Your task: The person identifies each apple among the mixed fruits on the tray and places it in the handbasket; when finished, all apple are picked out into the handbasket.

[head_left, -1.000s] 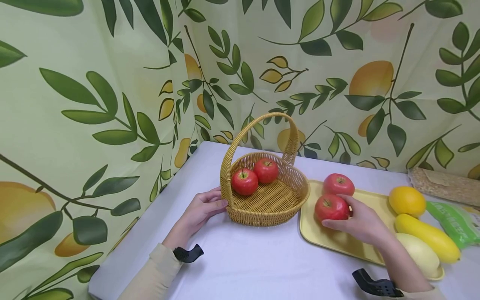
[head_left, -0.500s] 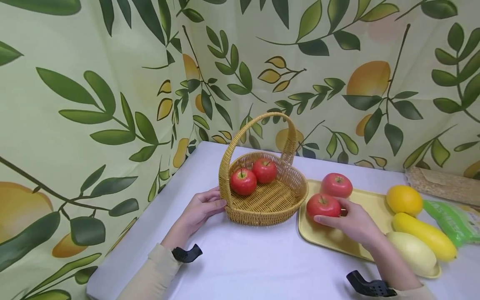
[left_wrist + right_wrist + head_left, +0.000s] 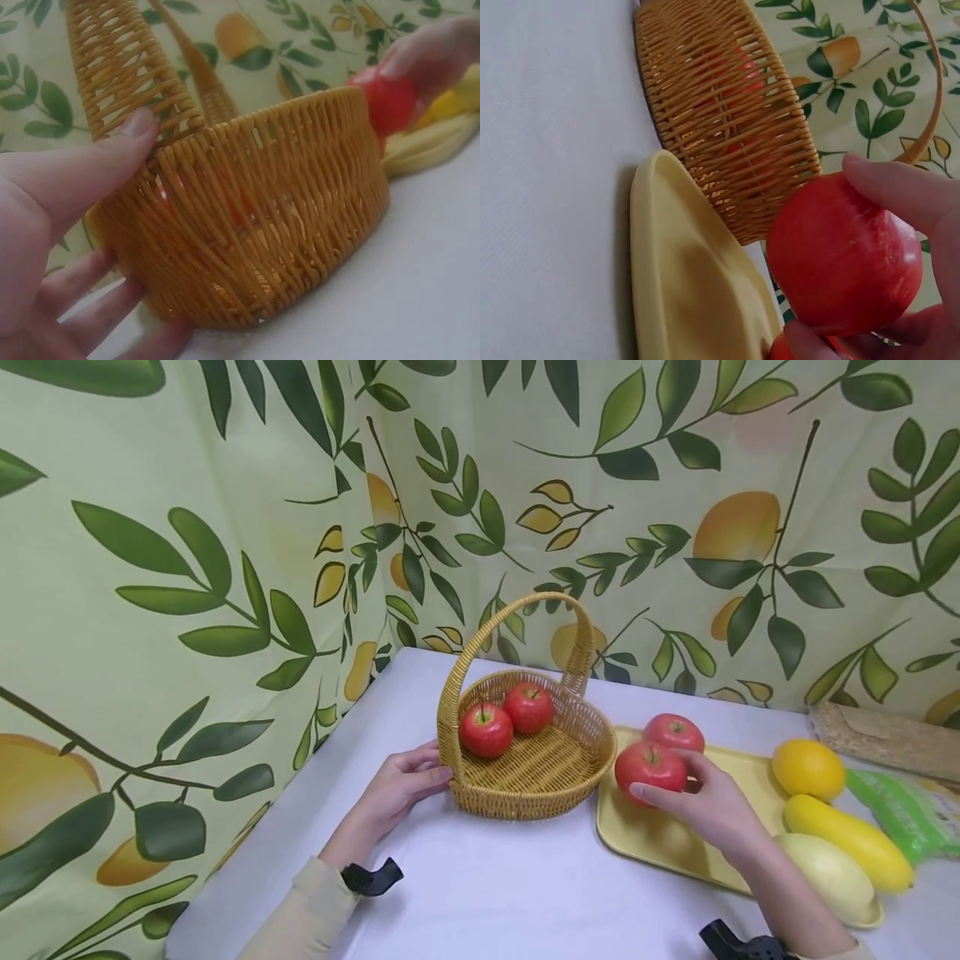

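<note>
My right hand (image 3: 708, 802) grips a red apple (image 3: 651, 772) between thumb and fingers, above the left end of a yellow tray (image 3: 622, 839). In the right wrist view this apple (image 3: 844, 255) hangs over the tray's edge, overlapping the wicker basket (image 3: 727, 112). A second apple (image 3: 675, 732) lies on the tray just behind. Two more apples, a front one (image 3: 486, 730) and a rear one (image 3: 528, 707), sit inside the basket (image 3: 517, 806). My left hand (image 3: 67, 225) rests against the basket's left end, thumb at the handle's base, fingers spread and loosely extended along the lower side.
Toward the tray's right side are an orange (image 3: 808, 770), a long yellow fruit (image 3: 851, 842) and a pale yellow melon (image 3: 825, 875). Beyond them lie a green packet (image 3: 900, 810) and a brown packet (image 3: 892, 739). The basket's tall handle (image 3: 457, 685) arches over it. Patterned cloth (image 3: 645, 610) hangs behind the table.
My right hand has shifted the gripped apple a little left, toward the basket, away from the apple behind it. The left hand and basket keep their places; the head view shifts slightly.
</note>
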`<state>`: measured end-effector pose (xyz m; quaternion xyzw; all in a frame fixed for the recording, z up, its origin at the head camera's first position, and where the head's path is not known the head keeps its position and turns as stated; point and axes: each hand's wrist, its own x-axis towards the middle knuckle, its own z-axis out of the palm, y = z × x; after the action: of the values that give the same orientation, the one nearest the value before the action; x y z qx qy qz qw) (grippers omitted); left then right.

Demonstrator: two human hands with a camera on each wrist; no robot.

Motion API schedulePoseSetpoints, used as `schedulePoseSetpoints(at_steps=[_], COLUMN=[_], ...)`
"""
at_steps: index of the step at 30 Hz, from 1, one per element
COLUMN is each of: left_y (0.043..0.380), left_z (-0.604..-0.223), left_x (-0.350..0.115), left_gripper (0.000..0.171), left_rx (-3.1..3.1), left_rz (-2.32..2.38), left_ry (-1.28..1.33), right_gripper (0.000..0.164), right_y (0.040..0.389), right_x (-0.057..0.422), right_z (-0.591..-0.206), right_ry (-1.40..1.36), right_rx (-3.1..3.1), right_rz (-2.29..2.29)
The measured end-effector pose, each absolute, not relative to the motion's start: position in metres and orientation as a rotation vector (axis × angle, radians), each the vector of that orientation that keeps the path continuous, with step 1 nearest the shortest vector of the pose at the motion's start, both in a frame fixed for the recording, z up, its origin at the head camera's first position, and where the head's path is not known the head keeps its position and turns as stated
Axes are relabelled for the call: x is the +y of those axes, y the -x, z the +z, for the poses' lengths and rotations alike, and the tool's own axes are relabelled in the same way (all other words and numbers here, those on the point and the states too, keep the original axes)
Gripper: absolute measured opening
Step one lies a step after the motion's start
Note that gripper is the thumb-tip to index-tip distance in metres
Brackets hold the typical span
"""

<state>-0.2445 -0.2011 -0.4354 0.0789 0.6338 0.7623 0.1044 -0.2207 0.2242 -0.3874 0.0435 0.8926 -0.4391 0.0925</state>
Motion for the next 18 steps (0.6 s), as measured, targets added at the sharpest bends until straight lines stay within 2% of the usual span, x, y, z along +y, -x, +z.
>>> schedulePoseSetpoints(at_steps=[10,18], left_y=[0.243,0.244], left_z=[-0.437,-0.436], left_x=[-0.201,-0.201], left_gripper=[0.034,0.035], left_rx=[1.847,1.860], left_rz=[2.247,2.249], left_ry=[-0.272,-0.254], right_gripper=[0.116,0.110], right_y=[0.221,0.224], right_x=[0.221,0.212], right_z=[-0.367,-0.353], right_ry=[-0.168,-0.077], right_rx=[2.590,2.582], right_rz=[-1.388,-1.475])
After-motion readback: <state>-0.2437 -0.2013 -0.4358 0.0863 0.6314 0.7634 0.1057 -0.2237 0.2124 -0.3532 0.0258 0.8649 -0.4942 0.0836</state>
